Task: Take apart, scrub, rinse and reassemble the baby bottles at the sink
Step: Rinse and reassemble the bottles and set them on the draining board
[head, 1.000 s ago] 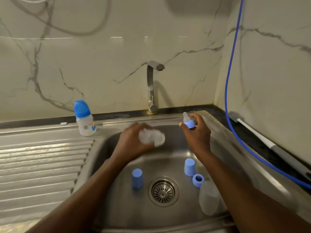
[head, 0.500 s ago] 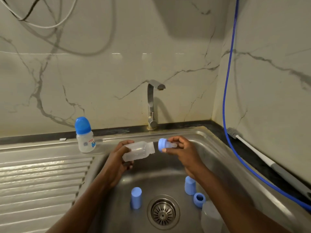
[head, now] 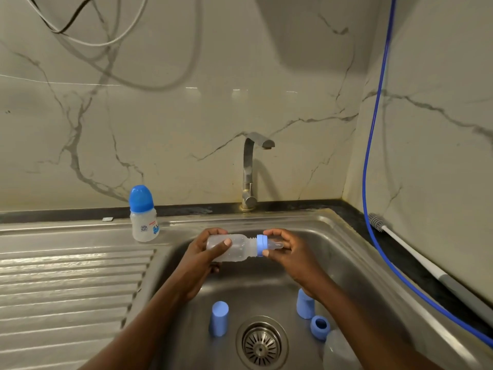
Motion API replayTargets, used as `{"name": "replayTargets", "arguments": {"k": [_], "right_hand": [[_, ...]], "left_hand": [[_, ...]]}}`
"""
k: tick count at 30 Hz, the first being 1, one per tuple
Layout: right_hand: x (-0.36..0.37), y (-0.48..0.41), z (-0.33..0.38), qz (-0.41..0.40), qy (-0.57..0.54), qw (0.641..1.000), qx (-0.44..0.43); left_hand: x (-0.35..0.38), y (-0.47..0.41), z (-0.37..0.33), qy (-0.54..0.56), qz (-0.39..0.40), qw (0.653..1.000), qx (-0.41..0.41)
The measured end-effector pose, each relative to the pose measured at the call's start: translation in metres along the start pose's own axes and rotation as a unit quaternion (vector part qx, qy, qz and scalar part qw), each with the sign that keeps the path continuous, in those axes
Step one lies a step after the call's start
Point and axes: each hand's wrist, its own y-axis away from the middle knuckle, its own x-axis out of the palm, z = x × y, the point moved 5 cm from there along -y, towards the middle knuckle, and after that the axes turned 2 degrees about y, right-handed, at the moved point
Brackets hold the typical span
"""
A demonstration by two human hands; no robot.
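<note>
Steel sink [head: 346,236] holds two blue caps [head: 219,317]; left hand [head: 202,253] grips one bottle [head: 237,248], right hand [head: 292,252] pinches its collar [head: 261,245]

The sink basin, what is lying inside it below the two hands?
A left blue cap, a right blue cap, a blue ring, a clear bottle body and the drain strainer. The right forearm covers the top of the right blue cap and part of the bottle body.

Cloudy clear bottle [head: 234,249] with a blue ring [head: 261,245] at the fingers [head: 226,243]. Below the fingers, blue caps [head: 218,317] on a shiny grey sink [head: 354,263]. Left of the fingers, a white bottle [head: 144,228] with a blue top [head: 140,198]. Behind, cream wall [head: 186,129] with grey lines.
</note>
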Motion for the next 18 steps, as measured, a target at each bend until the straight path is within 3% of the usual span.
{"name": "replayTargets", "arguments": {"k": [8, 12, 18], "right_hand": [[0.005, 0.001, 0.004, 0.005, -0.038, 0.999, 0.005], [0.001, 0.000, -0.001, 0.000, -0.085, 0.995, 0.047], [0.007, -0.002, -0.008, 0.037, -0.038, 0.996, 0.077]], "left_hand": [[0.004, 0.000, -0.002, 0.017, 0.015, 1.000, 0.006], [0.012, 0.000, -0.003, 0.016, 0.062, 0.998, 0.006], [0.007, -0.003, -0.002, 0.010, 0.068, 0.998, 0.006]]}}
